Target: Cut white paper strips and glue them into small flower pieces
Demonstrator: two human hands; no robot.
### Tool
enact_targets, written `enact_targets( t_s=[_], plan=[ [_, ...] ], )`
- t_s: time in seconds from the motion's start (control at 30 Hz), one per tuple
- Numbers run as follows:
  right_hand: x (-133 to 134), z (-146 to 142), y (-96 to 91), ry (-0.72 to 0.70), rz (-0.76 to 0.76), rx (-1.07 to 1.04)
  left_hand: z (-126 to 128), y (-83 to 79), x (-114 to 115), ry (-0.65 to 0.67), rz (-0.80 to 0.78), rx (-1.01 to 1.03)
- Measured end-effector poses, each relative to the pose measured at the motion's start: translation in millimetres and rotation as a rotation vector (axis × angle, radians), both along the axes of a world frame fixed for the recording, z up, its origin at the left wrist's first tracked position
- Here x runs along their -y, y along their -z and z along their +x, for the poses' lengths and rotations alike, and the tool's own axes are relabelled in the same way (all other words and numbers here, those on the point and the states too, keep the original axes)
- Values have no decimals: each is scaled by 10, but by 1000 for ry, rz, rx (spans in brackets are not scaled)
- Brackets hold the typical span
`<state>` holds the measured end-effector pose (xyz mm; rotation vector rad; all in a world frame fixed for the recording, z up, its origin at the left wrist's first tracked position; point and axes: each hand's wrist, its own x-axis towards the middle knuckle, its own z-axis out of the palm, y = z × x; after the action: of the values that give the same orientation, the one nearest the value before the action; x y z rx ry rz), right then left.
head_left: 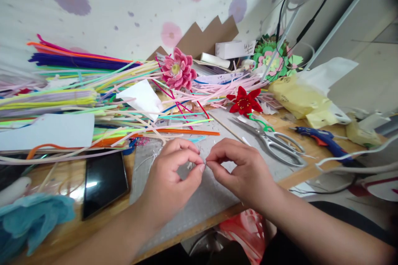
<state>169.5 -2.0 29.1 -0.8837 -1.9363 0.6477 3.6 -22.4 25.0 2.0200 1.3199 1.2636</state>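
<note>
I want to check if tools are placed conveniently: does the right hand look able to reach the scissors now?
Probably yes: the scissors lie close beside the right hand, and nothing seems to block the way, though its fingers are pinched together.

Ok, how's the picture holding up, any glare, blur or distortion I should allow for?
Head view: a bright glare spot on the black tablet-like device; blue flower at lower left looks soft; top-right corner falls dark, outer edges seem stretched; anything pinched between the fingers is too small to make out.
</note>
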Motion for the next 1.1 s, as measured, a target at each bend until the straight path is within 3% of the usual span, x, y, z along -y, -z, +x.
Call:
enact_targets(
  t_s=[0.53, 1.1],
  plan=[
    [41, 57, -34, -101, -90, -43, -8, 8, 19, 16, 10, 45],
    [29, 70, -73, -139, -266, -91, -22, 1, 28, 125, -29, 51]
  ],
)
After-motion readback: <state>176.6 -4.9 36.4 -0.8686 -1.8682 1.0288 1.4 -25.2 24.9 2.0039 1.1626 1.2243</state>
